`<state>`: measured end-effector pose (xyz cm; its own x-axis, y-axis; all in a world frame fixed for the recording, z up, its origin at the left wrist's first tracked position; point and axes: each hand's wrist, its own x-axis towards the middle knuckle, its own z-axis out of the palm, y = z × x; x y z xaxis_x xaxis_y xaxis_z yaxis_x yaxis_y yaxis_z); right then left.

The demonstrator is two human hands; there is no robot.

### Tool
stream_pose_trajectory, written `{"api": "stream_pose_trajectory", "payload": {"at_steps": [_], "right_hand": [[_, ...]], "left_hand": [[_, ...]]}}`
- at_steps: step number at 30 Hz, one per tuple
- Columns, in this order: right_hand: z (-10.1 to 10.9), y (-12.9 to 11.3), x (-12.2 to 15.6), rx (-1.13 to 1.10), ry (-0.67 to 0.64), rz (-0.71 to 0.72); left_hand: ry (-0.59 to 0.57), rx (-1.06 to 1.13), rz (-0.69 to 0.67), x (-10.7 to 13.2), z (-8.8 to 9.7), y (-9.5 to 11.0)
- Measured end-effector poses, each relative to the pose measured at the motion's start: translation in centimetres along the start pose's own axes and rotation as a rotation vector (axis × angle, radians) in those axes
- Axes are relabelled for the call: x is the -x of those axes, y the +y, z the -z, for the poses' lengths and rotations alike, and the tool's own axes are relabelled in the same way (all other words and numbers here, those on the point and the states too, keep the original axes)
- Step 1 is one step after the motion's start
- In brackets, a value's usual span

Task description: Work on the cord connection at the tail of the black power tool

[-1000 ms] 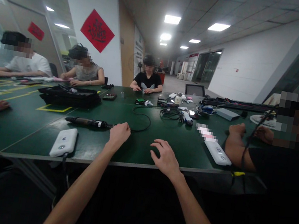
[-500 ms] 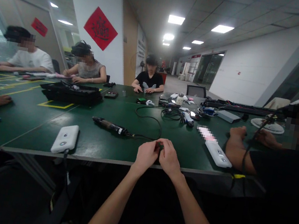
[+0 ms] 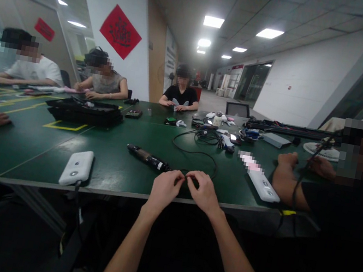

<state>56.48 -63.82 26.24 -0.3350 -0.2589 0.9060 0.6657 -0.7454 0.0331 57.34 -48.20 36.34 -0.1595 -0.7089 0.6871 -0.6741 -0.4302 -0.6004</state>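
A dark, slim electric tool [image 3: 148, 157] lies on the green table [image 3: 112, 170], its black cable [image 3: 199, 154] looping back toward me. My left hand [image 3: 165, 190] and my right hand [image 3: 204, 190] meet at the table's near edge, both with fingers pinched on the cable just right of the tool's end. The fingertips of the two hands nearly touch.
A white power bank [image 3: 76, 167] lies left of my hands, another white device [image 3: 262, 184] to the right by a seated person's forearm [image 3: 287, 183]. A black bag [image 3: 84, 112], cables and small devices [image 3: 218, 135] sit mid-table. Several other people sit around the table.
My left hand dragged the tool rightward along the table and joined my right hand at the near edge; both now pinch the cable. The cable loop shifted right.
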Motion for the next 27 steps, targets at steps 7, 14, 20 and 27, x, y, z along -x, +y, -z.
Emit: {"api": "stream_pose_trajectory", "payload": {"at_steps": [7,14,20,27], "right_hand": [[-0.3,-0.5,0.1,0.089,-0.132,0.038],[-0.1,-0.4,-0.1,0.11,-0.169,0.031],[0.0,-0.7,-0.1,0.087,-0.153,0.007],[0.1,-0.3,0.1,0.089,-0.1,-0.067]], "left_hand": [[0.04,-0.114,-0.067,0.4,3.1,-2.9],[-0.075,-0.206,-0.104,-2.3,4.2,-6.9],[-0.176,-0.197,-0.152,-4.5,5.3,-7.9],[-0.282,-0.205,-0.252,-4.7,4.9,-4.9]]}}
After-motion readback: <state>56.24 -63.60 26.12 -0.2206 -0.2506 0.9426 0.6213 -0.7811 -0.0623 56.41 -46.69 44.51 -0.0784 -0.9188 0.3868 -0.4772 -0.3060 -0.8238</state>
